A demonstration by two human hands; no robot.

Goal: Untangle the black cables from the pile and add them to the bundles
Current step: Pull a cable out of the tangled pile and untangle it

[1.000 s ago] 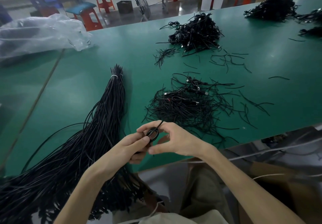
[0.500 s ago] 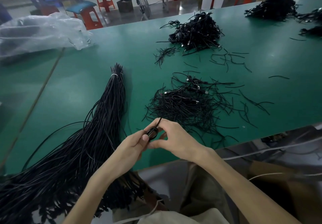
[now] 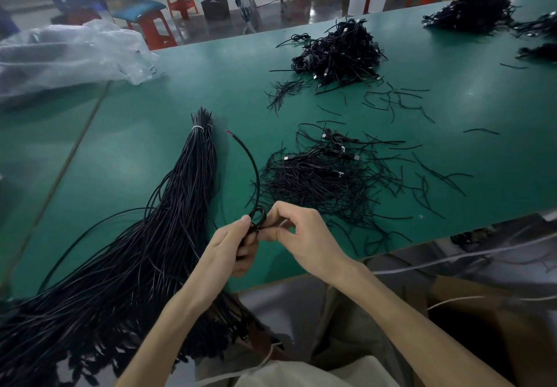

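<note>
The left hand (image 3: 232, 245) and right hand (image 3: 304, 236) meet above the near edge of the table (image 3: 135, 151). Both pinch a small coil of one black cable (image 3: 257, 172) between curled fingers and thumbs. Its free end arcs up and away from the hands. Left of the hands lies the tied bundle (image 3: 168, 221), fanning toward the person. Just beyond the right hand spreads the loose pile (image 3: 325, 175). Farther beyond sits a second heap (image 3: 340, 52), and far to the left a clear bag (image 3: 69, 52).
</note>
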